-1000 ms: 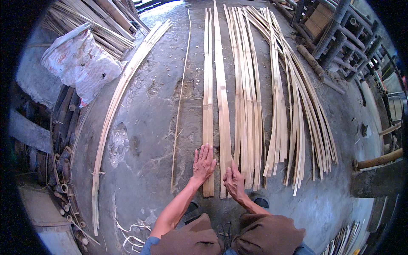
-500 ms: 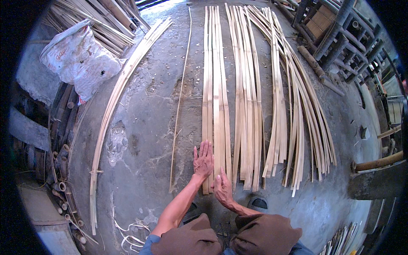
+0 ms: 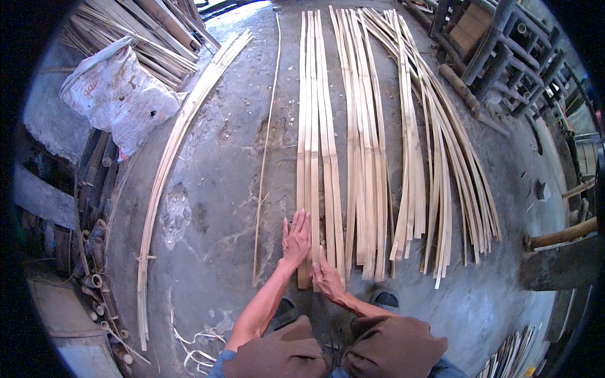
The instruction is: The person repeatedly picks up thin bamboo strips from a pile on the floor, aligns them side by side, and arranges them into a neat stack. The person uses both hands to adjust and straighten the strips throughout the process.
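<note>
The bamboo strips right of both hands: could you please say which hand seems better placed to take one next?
Probably the right hand: it is closer to those bamboo strips, while the left hand lies farther left, partly over other strips.

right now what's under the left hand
Pale bamboo strips run partly under the left hand, showing on its far and near sides. The stretch it covers cannot be seen, nor whether anything else lies there.

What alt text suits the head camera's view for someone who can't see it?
A person's left hand lies flat on long pale strips, the right hand at their edge; more strips lie to the right on a grey floor.
</note>
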Motion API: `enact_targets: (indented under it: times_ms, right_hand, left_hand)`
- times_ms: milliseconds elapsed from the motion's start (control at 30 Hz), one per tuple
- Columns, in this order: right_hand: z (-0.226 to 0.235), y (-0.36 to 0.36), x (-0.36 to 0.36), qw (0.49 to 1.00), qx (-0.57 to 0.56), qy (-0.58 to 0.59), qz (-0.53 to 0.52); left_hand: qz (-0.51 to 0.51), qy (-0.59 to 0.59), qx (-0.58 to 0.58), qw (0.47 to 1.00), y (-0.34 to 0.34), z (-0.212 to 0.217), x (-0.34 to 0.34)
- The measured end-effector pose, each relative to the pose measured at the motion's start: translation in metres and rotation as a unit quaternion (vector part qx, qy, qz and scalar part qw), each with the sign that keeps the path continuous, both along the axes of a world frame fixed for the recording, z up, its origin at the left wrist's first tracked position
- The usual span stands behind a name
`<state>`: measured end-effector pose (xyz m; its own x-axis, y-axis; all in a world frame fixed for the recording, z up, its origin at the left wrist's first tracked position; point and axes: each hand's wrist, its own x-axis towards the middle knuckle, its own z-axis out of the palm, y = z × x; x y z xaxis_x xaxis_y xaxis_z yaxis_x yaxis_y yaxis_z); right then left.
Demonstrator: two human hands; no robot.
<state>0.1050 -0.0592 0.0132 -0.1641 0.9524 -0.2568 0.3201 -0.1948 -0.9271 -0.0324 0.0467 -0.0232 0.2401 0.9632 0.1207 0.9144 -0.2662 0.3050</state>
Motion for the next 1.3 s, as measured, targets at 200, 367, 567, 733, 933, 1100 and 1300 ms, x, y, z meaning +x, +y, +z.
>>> enact_targets:
  times_ms: [200, 367, 567, 733, 933, 1100, 1300]
  right_hand:
    - [-0.018, 0.004, 0.011, 0.996, 0.014, -0.044, 0.080]
    - [-0.013, 0.015, 0.014, 0.989, 0.049, -0.117, 0.080]
    - [0.001, 0.020, 0.017, 0.992, -0.037, -0.103, 0.070]
    - [-0.011, 0.019, 0.020, 0.995, -0.017, -0.076, 0.061]
    - [-0.002, 0.026, 0.014, 0.991, -0.045, -0.088, 0.092]
    - [-0.006, 0.006, 0.008, 0.997, 0.031, -0.019, 0.061]
    - [-0.015, 0.020, 0.017, 0.992, 0.081, -0.060, 0.071]
  left_hand:
    - [-0.013, -0.023, 0.004, 1.000, -0.001, 0.006, -0.009]
    - [-0.015, -0.020, 0.013, 1.000, 0.000, 0.004, -0.012]
    - [-0.039, -0.091, 0.021, 0.995, 0.022, 0.020, 0.004]
    - [-0.059, -0.019, 0.016, 0.998, 0.038, 0.021, 0.013]
    - [-0.020, -0.007, 0.000, 1.000, 0.035, 0.011, 0.005]
    - [-0.013, 0.000, -0.022, 1.000, 0.014, 0.020, 0.003]
    - [-0.021, 0.032, -0.005, 0.999, 0.029, 0.018, -0.018]
